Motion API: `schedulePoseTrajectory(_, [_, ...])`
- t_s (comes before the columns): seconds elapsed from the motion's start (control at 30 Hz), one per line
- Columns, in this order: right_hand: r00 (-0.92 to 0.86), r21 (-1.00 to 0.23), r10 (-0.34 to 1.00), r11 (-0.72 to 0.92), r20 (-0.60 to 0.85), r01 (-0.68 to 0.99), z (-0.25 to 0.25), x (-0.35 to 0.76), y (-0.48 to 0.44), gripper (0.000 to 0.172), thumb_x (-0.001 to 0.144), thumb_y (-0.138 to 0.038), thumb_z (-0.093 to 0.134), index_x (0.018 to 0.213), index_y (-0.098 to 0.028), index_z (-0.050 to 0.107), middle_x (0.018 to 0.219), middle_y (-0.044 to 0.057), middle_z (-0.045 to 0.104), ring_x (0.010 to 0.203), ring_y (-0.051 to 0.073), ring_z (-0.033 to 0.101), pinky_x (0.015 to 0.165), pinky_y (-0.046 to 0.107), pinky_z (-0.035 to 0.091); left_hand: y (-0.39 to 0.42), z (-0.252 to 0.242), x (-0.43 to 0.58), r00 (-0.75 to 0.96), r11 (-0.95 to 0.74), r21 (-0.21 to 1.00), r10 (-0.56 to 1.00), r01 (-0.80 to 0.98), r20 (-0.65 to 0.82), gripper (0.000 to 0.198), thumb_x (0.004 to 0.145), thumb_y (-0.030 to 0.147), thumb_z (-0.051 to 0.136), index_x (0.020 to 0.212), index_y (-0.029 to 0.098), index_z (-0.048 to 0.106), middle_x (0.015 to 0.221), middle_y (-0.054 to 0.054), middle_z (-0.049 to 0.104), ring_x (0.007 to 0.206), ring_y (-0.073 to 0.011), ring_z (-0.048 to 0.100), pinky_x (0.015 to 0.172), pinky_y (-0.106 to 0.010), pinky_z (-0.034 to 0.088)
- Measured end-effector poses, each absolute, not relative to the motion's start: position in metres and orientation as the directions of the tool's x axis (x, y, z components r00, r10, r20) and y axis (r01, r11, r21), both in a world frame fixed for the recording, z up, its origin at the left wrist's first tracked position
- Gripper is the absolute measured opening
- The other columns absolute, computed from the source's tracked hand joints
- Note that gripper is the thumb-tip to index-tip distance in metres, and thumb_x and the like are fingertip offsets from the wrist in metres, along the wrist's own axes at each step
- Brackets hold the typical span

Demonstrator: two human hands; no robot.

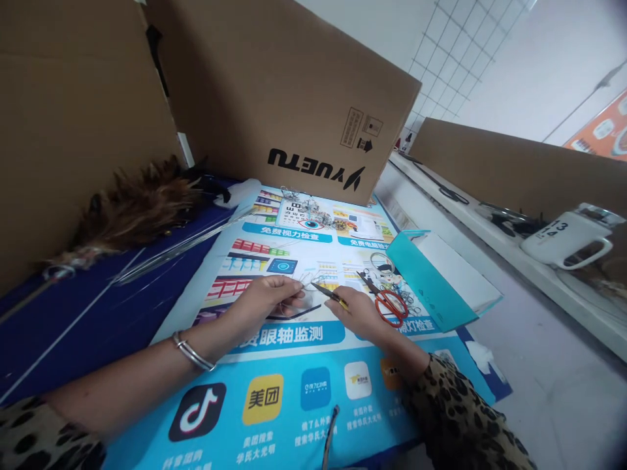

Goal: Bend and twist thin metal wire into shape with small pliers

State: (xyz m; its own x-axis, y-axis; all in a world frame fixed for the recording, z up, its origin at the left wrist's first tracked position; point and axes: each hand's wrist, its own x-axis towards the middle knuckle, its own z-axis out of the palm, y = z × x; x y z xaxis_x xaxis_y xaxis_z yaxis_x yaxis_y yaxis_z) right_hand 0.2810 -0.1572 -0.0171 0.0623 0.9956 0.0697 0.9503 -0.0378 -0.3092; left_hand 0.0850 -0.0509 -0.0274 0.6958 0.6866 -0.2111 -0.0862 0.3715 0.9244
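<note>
My left hand (279, 295), with a silver bangle at the wrist, pinches a thin wire (307, 282) between thumb and fingertips. The wire is fine and loops upward; its exact shape is hard to make out. My right hand (361, 312) is closed around a pair of pliers (329, 294) with a dark pointed nose and black-and-yellow handles. The pliers' tip points left and meets or nearly meets the wire by my left fingertips. Just right of my right hand lie scissors (392, 308) with red-orange handles, beside a roll of wire (382, 262).
A printed blue-and-white sheet (274, 365) covers the table. Behind stands a large cardboard box (304, 111). An open teal box (431, 287) lies right, brown feathers (132, 202) left, small wire pieces (308, 210) at the back. A white mug (563, 238) stands on the right ledge.
</note>
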Motion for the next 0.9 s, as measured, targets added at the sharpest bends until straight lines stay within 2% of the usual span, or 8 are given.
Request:
schedulePoseTrajectory(0.17, [0.133, -0.386, 0.988, -0.092, 0.082, 0.918, -0.02, 0.281, -0.156, 0.029, 0.085, -0.048, 0.048, 0.087, -0.019, 0.053, 0.084, 0.002, 0.057, 0.075, 0.014, 0.052, 0.062, 0.023, 0.033, -0.046, -0.027, 0.085, 0.626, 0.417, 0.894, 0.745, -0.165, -0.232, 0.023, 0.071, 0.03, 0.07, 0.082, 0.011, 0.065, 0.083, -0.009, 0.069, 0.071, -0.0168, 0.065, 0.055, -0.022, 0.051])
schedulePoseTrajectory(0.33, [0.149, -0.479, 0.966, -0.032, 0.209, 0.877, -0.026, 0.276, -0.152, 0.037, 0.075, -0.052, 0.06, 0.09, -0.019, 0.052, 0.089, 0.003, 0.056, 0.083, 0.016, 0.051, 0.069, 0.024, 0.037, -0.045, -0.023, 0.091, 0.598, 0.461, 0.865, 0.756, -0.199, -0.266, 0.021, 0.073, 0.028, 0.069, 0.084, 0.012, 0.064, 0.084, -0.009, 0.068, 0.075, -0.0163, 0.065, 0.058, -0.022, 0.054])
schedulePoseTrajectory(0.43, [0.14, -0.481, 0.964, -0.016, 0.225, 0.877, -0.03, 0.274, -0.149, 0.043, 0.07, -0.055, 0.063, 0.089, -0.018, 0.052, 0.087, 0.003, 0.055, 0.082, 0.017, 0.051, 0.069, 0.025, 0.038, -0.046, -0.022, 0.1, 0.612, 0.486, 0.855, 0.736, -0.181, -0.289, 0.022, 0.075, 0.029, 0.068, 0.086, 0.012, 0.063, 0.082, -0.008, 0.067, 0.072, -0.0141, 0.063, 0.058, -0.02, 0.053])
schedulePoseTrajectory(0.57, [0.104, -0.483, 0.962, 0.033, 0.253, 0.875, -0.034, 0.276, -0.147, 0.045, 0.071, -0.056, 0.061, 0.093, -0.018, 0.053, 0.087, 0.004, 0.056, 0.084, 0.018, 0.051, 0.072, 0.026, 0.039, -0.044, -0.023, 0.11, 0.65, 0.525, 0.836, 0.693, -0.16, -0.311, 0.021, 0.076, 0.03, 0.067, 0.087, 0.012, 0.063, 0.074, -0.005, 0.066, 0.065, -0.011, 0.062, 0.053, -0.017, 0.05])
schedulePoseTrajectory(0.9, [0.056, -0.443, 0.945, 0.099, 0.323, 0.891, -0.035, 0.275, -0.148, 0.038, 0.078, -0.051, 0.057, 0.093, -0.017, 0.054, 0.088, 0.007, 0.058, 0.085, 0.019, 0.053, 0.074, 0.028, 0.042, -0.044, -0.03, 0.111, 0.687, 0.551, 0.822, 0.653, -0.142, -0.319, 0.017, 0.078, 0.028, 0.065, 0.088, 0.013, 0.063, 0.073, -0.004, 0.067, 0.061, -0.0094, 0.061, 0.055, -0.016, 0.051])
